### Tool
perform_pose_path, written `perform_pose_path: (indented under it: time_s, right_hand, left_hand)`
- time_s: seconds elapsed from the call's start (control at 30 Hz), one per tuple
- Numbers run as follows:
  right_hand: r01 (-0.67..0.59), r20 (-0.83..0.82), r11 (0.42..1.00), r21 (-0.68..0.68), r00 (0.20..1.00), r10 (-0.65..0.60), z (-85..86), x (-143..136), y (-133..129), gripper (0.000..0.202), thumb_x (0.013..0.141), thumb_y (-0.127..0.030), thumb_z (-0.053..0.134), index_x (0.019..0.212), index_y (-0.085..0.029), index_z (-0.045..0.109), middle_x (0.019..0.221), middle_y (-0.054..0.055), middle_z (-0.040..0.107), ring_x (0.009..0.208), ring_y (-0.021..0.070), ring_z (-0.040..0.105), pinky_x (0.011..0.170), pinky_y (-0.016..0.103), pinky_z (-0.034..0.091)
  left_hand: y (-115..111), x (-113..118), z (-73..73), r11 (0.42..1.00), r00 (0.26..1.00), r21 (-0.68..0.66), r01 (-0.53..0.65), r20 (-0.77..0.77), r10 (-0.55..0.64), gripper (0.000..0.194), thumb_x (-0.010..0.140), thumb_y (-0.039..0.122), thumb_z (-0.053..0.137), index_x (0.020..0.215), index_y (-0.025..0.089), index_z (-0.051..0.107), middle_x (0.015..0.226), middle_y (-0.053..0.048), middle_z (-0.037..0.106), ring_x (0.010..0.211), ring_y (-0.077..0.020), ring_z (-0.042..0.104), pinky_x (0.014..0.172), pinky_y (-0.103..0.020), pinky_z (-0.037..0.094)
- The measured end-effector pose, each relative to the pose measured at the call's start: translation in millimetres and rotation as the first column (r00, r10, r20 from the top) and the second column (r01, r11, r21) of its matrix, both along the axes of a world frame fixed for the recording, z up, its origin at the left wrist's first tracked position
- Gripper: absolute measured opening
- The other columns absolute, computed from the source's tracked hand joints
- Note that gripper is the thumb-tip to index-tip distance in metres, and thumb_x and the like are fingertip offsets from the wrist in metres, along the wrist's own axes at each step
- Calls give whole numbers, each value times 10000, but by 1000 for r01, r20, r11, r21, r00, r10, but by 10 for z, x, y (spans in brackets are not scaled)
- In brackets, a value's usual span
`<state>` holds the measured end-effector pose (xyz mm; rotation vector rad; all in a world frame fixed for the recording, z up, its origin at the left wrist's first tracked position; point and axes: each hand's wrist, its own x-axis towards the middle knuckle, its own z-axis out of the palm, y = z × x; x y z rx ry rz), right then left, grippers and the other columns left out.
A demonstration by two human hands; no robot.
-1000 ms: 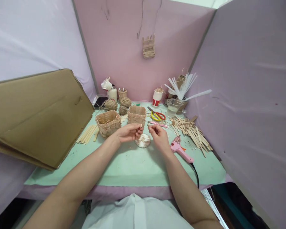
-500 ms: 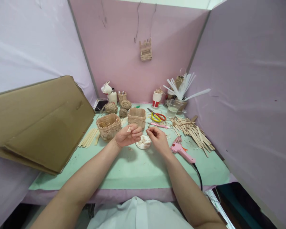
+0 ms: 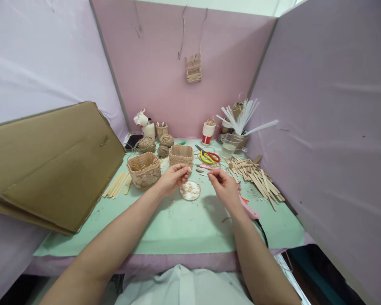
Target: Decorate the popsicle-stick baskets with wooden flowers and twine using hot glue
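- Holding a small pale wood chip (image 3: 189, 169) in a narrow pinch, the left hand (image 3: 173, 178) is hovering just in front of the farther basket (image 3: 179, 159), and the chip is showing at the fingertips, above the surface (image 3: 152, 228)
- The right hand (image 3: 223, 186) is hanging across from it, a gap between the two, with thumb and fingers drawn close; whether they are fully meeting or pinching something I cannot tell
- A round white disc (image 3: 190, 198) with brownish bits on it is lying below and between the hands, seemingly touched by neither
- A thin brown sliver (image 3: 226, 219) is showing near the right wrist, and I cannot tell whether it is resting on the surface
- The nearer basket (image 3: 145, 178), its wall looking patched with irregular pieces, is standing left of the left hand with wood bits inside
- A pink glue gun (image 3: 250, 209) is lying partly hidden by the right arm, and loose sticks (image 3: 259, 177) are spreading beyond it
- Judging by this, the work is sitting at the stage of handling and sizing one little chip, nothing being joined yet
- Any next move is probably calling for a light, steady pinch, with the chip's edges staying in sight and the right arm keeping clear of the glue gun's tip
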<state>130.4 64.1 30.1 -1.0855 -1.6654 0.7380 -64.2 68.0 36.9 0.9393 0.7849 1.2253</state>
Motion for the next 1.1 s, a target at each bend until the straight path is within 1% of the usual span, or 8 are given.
perform_pose_path:
  time_s: [0.1,0.2,0.33,0.47,0.6,0.83,0.97,1.1]
  right_hand:
    - [10,321,999,41,947,-23,74,360,-78,205,834,-385,505,804,-206,600,739,33,612,642,165,530,600,277,379]
    - [28,602,998,57,797,-56,57,757,-156,182,802,-386,548,775,-218,611,754,52,621,682,192,564,598,287,366]
    - [87,750,985,148,639,-169,-50,1111,-237,205,750,-413,626,793,-213,623,801,85,621,758,232,579,630,310,383]
    - [29,657,985,172,741,-137,-52,1017,-248,159,814,-375,583,853,-223,609,844,56,623,789,208,583,668,306,418]
    - [-100,428,891,443,897,-112,-7,553,-181,120,885,-268,506,881,-218,615,898,67,626,859,193,570,746,318,431]
    - [-248,459,724,644,882,-105,-62,-16,-110,172,897,-182,487,872,-216,653,861,56,646,815,167,539,723,305,392]
    - [-257,470,720,644,876,-108,-86,-44,-88,201,905,-192,472,859,-215,667,834,59,639,810,167,528,724,304,391]
    - [-212,376,790,575,926,-25,-101,-63,-80,182,897,-229,492,829,-213,660,828,64,638,812,176,543,734,321,413]
  left_hand:
    - [7,14,-32,998,996,13,-68,-63,69,291,648,346,764,761,131,605,672,12,541,595,-50,456,542,-175,350]
    - [3,27,-35,994,987,12,-111,-118,112,322,624,376,769,761,135,605,673,12,554,594,-54,463,547,-182,362]
    - [-6,57,-23,987,974,-9,-158,-167,155,331,600,382,774,745,134,610,649,15,556,589,-58,475,526,-180,352]
    - [-9,72,-41,987,978,-70,-143,-166,129,275,614,328,765,710,118,615,609,19,530,540,-43,445,463,-160,304]
    - [10,47,-84,955,995,-287,75,-46,-92,172,660,199,729,678,86,600,595,14,492,478,-12,391,392,-116,243]
    - [8,19,-71,824,964,-500,265,138,-227,107,748,66,617,654,83,568,603,-7,505,451,-6,396,367,-78,292]
    - [-6,36,-45,794,960,-539,281,142,-242,127,762,59,594,638,71,566,581,-3,492,443,-1,395,366,-67,286]
    - [-17,55,-60,812,957,-515,276,68,-282,155,734,137,666,631,71,571,581,1,490,457,-4,404,379,-84,274]
